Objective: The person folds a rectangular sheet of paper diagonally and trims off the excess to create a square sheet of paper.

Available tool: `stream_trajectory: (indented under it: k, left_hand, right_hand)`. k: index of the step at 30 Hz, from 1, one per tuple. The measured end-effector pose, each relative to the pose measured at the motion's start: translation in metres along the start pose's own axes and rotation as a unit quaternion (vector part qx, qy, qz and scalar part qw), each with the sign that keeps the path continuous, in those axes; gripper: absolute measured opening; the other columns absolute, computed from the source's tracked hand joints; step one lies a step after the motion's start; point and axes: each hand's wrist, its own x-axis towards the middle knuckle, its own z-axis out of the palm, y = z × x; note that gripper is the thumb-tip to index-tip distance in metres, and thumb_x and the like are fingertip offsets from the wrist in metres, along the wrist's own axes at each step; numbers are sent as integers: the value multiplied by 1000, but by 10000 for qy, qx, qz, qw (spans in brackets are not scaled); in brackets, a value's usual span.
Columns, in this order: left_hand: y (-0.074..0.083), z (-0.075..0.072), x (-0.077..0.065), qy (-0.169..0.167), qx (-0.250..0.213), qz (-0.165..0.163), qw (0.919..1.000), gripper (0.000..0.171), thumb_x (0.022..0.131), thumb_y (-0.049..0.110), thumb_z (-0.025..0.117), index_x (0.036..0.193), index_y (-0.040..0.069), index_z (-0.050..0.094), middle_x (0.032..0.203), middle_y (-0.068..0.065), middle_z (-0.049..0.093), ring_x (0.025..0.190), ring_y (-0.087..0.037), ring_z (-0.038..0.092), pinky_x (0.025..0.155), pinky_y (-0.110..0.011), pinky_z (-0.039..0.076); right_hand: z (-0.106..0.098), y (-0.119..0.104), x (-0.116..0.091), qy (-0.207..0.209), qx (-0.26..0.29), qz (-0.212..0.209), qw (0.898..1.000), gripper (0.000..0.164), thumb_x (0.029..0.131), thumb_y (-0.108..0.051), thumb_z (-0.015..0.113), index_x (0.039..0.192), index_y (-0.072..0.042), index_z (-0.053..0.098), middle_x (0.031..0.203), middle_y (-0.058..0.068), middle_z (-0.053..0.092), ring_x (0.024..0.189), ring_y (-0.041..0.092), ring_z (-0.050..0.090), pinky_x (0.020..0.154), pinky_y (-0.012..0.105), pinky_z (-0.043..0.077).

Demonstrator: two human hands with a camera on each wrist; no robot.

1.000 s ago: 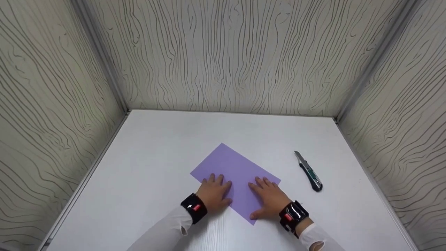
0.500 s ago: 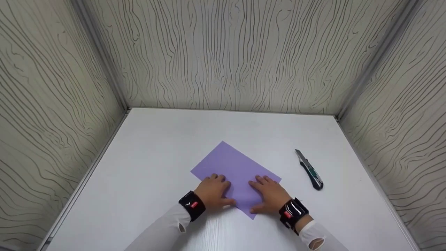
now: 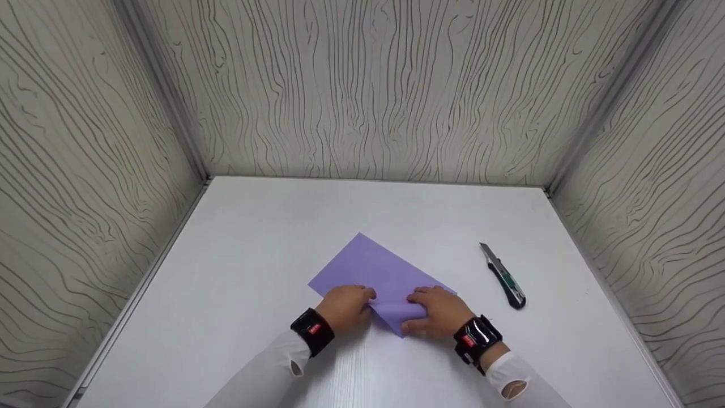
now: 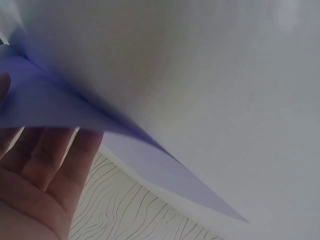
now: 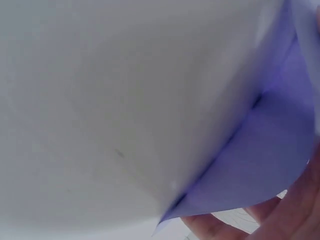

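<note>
A purple sheet of paper (image 3: 371,263) lies aslant on the white table, its near part bent upward in a curl between my hands. With curled fingers, my left hand (image 3: 345,307) pinches the near left edge; in the left wrist view its fingers (image 4: 75,155) lie behind the raised paper (image 4: 55,102). Opposite it, my right hand (image 3: 444,311) grips the near right part, fingertips on top and thumb near the bottom corner. The right wrist view has its fingers (image 5: 295,210) behind the lifted paper (image 5: 250,150).
A utility knife (image 3: 504,277) with green and black handle and bared blade lies right of the paper, blade pointing away. Wood-grain panels (image 3: 362,90) enclose the white table (image 3: 255,238) at the back and both sides.
Both hands lay spread flat on the paper before; their fingers have since curled in. The paper's near part has risen and bent into a curl. The knife stays where it was.
</note>
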Motion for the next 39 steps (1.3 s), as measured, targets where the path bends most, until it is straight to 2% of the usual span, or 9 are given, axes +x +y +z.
stream_trajectory:
  k: [6, 10, 14, 16, 19, 23, 31, 35, 39]
  left_hand:
    - [0, -3, -2, 87, -34, -57, 9999, 7, 101, 12, 70, 103, 12, 77, 89, -3, 80, 81, -21, 76, 74, -34, 62]
    - [-1, -2, -4, 197, -26, 31, 9998, 7, 103, 12, 70, 98, 11, 75, 84, -3, 78, 76, -21, 74, 70, -34, 60]
    - [-3, -1, -5, 189, -247, -55, 9995, 19, 105, 14, 69, 86, 11, 68, 73, -2, 69, 66, -17, 65, 62, -33, 54]
    - [-5, -2, -5, 157, -395, -143, 9990, 25, 106, 15, 68, 82, 11, 63, 69, -1, 64, 63, -16, 60, 60, -33, 51]
    - [-6, -4, -5, 143, -533, -219, 9982, 25, 106, 15, 67, 81, 12, 62, 69, -1, 62, 64, -17, 60, 60, -34, 51]
    - [-7, -6, -5, 100, -666, -275, 9974, 24, 107, 15, 64, 84, 11, 62, 70, 0, 61, 66, -17, 60, 62, -34, 52]
    - [-6, -9, -8, -63, -1217, -587, 9908, 23, 109, 15, 62, 86, 13, 60, 71, 8, 50, 67, -10, 50, 65, -29, 46]
    - [-7, -10, -10, -100, -1388, -698, 9878, 22, 109, 16, 61, 87, 13, 61, 72, 8, 50, 68, -10, 49, 66, -28, 46]
    - [-9, -9, -10, -98, -1553, -817, 9844, 22, 109, 17, 60, 88, 12, 64, 73, 8, 52, 69, -10, 49, 66, -28, 46]
  right_hand:
    - [-5, 3, -3, -34, 20, -136, 9999, 76, 85, -64, 84, 132, -5, 73, 136, 17, 74, 123, 40, 69, 103, 58, 58]
    - [-9, 8, -11, -96, 350, -52, 9993, 90, 81, -65, 88, 144, -4, 66, 148, 20, 66, 137, 43, 63, 112, 61, 53]
    - [-14, 13, -18, -9, 907, 105, 9958, 95, 83, -57, 90, 154, -2, 57, 155, 22, 61, 143, 46, 58, 116, 65, 48]
    - [-16, 16, -20, 272, 1166, 196, 9926, 85, 89, -48, 89, 153, -1, 57, 149, 22, 65, 137, 44, 62, 114, 63, 51]
    - [-16, 19, -19, 848, 1395, 334, 9860, 61, 96, -30, 84, 145, 1, 63, 132, 18, 74, 122, 38, 70, 105, 59, 57]
    - [-16, 25, -17, 1360, 1618, 496, 9762, 35, 100, -13, 78, 131, 0, 71, 115, 13, 79, 109, 31, 74, 98, 53, 61]
    - [-11, 31, -14, 1490, 1859, 701, 9687, 9, 102, -8, 74, 109, -4, 79, 101, 5, 80, 92, 16, 71, 84, 31, 60]
    - [-7, 32, -12, 1585, 1798, 687, 9684, 5, 101, -7, 74, 102, -6, 79, 92, 1, 77, 85, 11, 65, 78, 27, 56]
    - [-6, 29, -11, 1620, 1845, 874, 9654, 5, 101, -6, 74, 100, -7, 79, 89, 0, 76, 83, 11, 64, 77, 27, 55]
